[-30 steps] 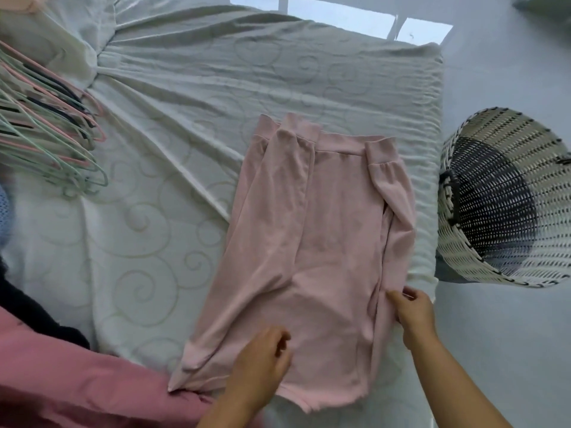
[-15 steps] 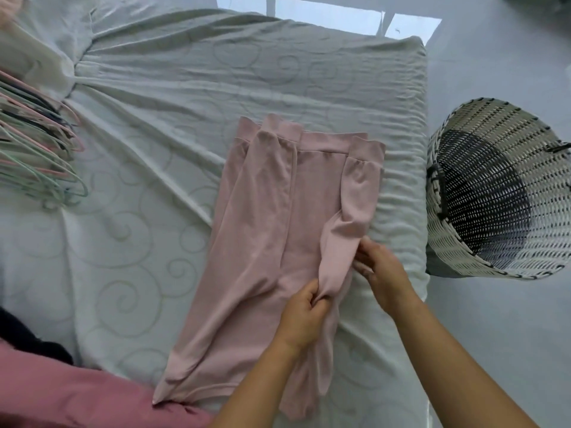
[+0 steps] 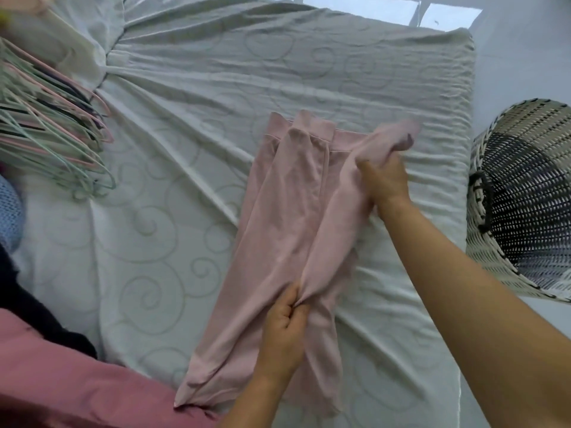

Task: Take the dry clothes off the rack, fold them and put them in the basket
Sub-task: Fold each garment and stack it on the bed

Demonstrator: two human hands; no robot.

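Pale swirl-patterned sheeting covers the bed (image 3: 185, 242), and a pink garment (image 3: 287, 211) lies lengthwise across its right half, waistband at the far end. The 2 hands are well apart, each clamped on that fabric. The left hand (image 3: 284, 329) comes in from the near edge, fingers curled, pinching a raised ridge of cloth at the garment's near middle. The right hand (image 3: 383, 180) reaches further out on a long bare forearm that slants in from the near right; its fingers bunch the right side panel just short of the waistband and lift it off the sheet. A woven basket (image 3: 531, 118) sits tilted off the bed's right edge, its mouth facing the bed. At the far left lies a heap of pink and green hangers (image 3: 52, 143). A dusky pink cloth (image 3: 61, 381) and something black (image 3: 27, 307) sit at the near left corner.
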